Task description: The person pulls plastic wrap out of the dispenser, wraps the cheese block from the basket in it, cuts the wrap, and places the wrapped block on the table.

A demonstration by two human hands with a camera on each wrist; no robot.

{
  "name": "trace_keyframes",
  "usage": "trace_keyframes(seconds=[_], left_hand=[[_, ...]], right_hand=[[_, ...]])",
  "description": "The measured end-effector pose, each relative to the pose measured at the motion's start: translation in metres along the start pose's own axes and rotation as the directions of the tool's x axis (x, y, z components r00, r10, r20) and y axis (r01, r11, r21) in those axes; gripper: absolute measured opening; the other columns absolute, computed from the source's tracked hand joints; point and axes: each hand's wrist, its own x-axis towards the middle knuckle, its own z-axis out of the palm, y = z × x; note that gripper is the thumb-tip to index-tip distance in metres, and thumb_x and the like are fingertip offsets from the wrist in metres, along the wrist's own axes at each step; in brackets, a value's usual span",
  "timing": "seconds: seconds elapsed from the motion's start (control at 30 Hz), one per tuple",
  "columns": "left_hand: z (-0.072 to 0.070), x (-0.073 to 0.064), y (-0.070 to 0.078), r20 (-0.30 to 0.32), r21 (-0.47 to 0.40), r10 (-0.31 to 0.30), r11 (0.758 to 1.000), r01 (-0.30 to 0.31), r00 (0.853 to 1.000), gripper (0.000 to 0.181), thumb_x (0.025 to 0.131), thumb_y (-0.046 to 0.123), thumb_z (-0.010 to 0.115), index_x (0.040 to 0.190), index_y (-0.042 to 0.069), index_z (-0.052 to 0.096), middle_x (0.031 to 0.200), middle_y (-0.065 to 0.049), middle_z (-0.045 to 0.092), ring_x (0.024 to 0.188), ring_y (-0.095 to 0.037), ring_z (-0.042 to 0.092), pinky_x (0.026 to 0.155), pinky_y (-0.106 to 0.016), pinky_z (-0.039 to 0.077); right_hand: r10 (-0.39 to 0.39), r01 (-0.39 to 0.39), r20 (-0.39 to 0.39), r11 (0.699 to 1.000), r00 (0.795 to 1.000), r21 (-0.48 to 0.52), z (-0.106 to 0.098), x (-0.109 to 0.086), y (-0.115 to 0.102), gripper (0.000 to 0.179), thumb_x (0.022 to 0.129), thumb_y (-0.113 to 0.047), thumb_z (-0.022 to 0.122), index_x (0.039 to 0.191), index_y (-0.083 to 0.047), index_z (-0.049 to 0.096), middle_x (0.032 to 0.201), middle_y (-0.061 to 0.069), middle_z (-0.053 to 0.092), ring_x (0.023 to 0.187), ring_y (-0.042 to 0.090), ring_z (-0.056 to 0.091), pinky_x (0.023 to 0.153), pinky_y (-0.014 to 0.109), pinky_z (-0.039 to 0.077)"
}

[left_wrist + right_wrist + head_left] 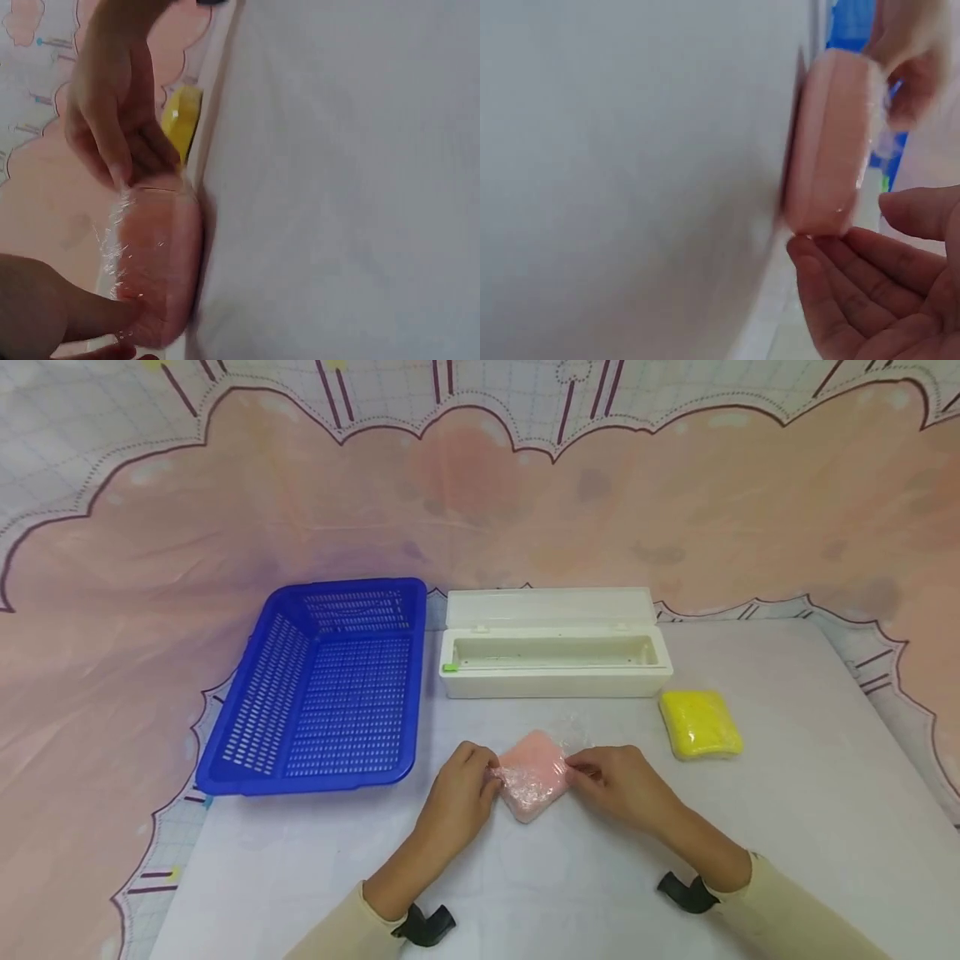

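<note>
A pink rounded-square block (534, 758), partly covered by crinkled clear plastic wrap (522, 782), lies on the white tabletop between the hands. My left hand (459, 793) pinches its left corner. In the left wrist view, the left thumb (112, 313) presses on the wrapped side. At the opposite corner is my right hand (626, 785). Its fingertips (802, 247) touch the block's end in the right wrist view, while the thumb (911, 212) stands apart from them. A seam runs along the block's side, and loose film sticks up behind it.
Behind the hands stands a white wrap dispenser (555, 685), lid raised, with a green slider (450, 667) at its left. A blue plastic basket (311, 783) is on the left. One yellow wrapped block (699, 724) lies right of the dispenser. Patterned cloth (525, 518) hangs behind the table.
</note>
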Motion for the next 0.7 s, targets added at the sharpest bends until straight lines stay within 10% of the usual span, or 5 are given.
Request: trace_keyframes(seconds=[0.17,0.43,0.57,0.7], left_hand=[[-0.004,0.002,-0.005,-0.036,0.014,-0.063,0.998,0.063,0.997,0.03,0.091,0.005,0.075,0.119,0.006,0.066,0.109,-0.009,0.063,0.093,-0.018,0.066,0.078,-0.031,0.058],[-0.005,-0.017,0.018,0.059,-0.071,-0.118,0.99,0.122,0.991,0.026,0.093,0.023,0.075,0.092,0.009,0.054,0.077,0.003,0.049,0.065,-0.007,0.047,0.056,-0.019,0.042],[0.0,-0.017,0.02,0.055,-0.056,-0.081,0.995,0.084,0.995,0.032,0.089,0.021,0.081,0.093,0.009,0.052,0.077,0.003,0.049,0.066,-0.006,0.047,0.056,-0.018,0.042],[0.002,-0.013,0.016,0.064,-0.025,-0.073,0.997,0.074,0.995,0.03,0.087,0.016,0.082,0.098,0.007,0.055,0.08,0.001,0.051,0.067,-0.008,0.048,0.058,-0.019,0.043]], right_hand=[[0.02,-0.019,0.029,0.999,0.999,-0.035,-0.004,-0.007,-0.012,0.018,0.093,-0.016,0.072,0.109,-0.01,0.078,0.095,-0.001,0.078,0.079,0.008,0.069,0.072,0.029,0.059],[0.006,-0.024,-0.144,0.992,0.99,-0.127,-0.009,0.011,-0.021,0.029,0.092,-0.022,0.075,0.117,-0.009,0.076,0.103,0.007,0.07,0.078,0.014,0.061,0.068,0.027,0.056],[0.007,-0.011,-0.057,0.998,0.998,-0.065,-0.006,0.027,-0.017,0.034,0.096,-0.02,0.068,0.127,-0.006,0.071,0.12,0.011,0.071,0.1,0.026,0.068,0.086,0.041,0.06],[0.066,-0.066,0.033,0.998,0.997,-0.02,-0.002,0.031,-0.017,0.029,0.096,-0.018,0.068,0.121,-0.005,0.073,0.106,0.008,0.075,0.089,0.019,0.066,0.077,0.033,0.057]])
